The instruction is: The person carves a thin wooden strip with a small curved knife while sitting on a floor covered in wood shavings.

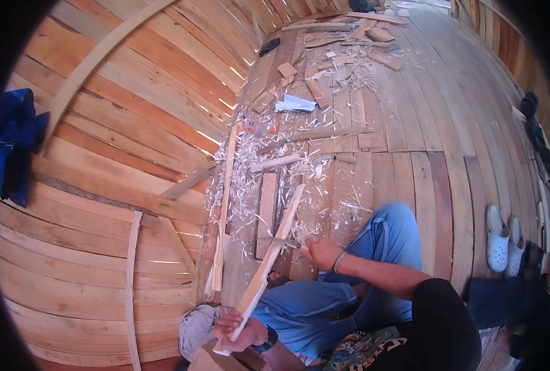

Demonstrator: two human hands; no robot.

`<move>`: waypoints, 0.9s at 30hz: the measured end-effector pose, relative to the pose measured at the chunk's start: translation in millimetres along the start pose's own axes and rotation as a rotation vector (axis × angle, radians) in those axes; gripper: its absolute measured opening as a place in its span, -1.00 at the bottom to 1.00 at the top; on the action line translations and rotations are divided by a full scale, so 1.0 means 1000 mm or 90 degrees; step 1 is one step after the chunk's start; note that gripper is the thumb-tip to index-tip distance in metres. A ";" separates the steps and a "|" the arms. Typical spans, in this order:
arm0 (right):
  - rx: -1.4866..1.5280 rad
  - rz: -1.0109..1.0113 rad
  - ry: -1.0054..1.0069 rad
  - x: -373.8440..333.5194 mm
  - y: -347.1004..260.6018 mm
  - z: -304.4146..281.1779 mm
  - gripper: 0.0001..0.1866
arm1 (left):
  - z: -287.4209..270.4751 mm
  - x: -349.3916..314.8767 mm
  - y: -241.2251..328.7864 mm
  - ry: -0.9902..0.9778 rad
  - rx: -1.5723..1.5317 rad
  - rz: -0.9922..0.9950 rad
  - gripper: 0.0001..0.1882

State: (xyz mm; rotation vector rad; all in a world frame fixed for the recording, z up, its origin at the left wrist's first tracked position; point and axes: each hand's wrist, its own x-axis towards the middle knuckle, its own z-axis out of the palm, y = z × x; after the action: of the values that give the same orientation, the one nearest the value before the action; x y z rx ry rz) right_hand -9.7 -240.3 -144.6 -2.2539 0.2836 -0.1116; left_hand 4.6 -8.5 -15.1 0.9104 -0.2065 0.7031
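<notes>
The left hand (241,332) grasps the near end of a long pale wooden slat (269,256), while the right hand (318,252) is clenched on what looks like a thin metal blade (278,242) laid across it.

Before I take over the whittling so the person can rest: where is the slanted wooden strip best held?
Grip the wooden strip at its near, lower end, from the left, where the left hand already clamps it. It slants up and away, and the right hand works a blade across its middle, so the low end is clear.
</notes>
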 end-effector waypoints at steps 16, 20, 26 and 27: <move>0.034 -0.011 0.014 -0.022 -0.005 -0.007 -0.48 | 0.001 -0.010 -0.003 -0.016 -0.021 0.016 -0.72; 0.012 0.003 0.014 -0.007 0.016 -0.007 -0.50 | 0.005 -0.011 -0.011 -0.039 0.008 0.009 -0.73; -0.026 0.057 0.051 -0.007 0.051 0.009 -0.51 | 0.009 -0.023 -0.006 -0.030 -0.006 0.027 -0.71; -0.035 0.086 0.023 -0.001 0.061 0.016 -0.50 | 0.010 -0.021 -0.009 -0.041 0.004 0.044 -0.71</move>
State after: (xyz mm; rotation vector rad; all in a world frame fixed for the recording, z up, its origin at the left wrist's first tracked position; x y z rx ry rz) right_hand -18.5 -266.0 -201.4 -2.2820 0.4623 -0.0733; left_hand -5.1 -29.8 -24.1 0.9362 -0.2942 0.7391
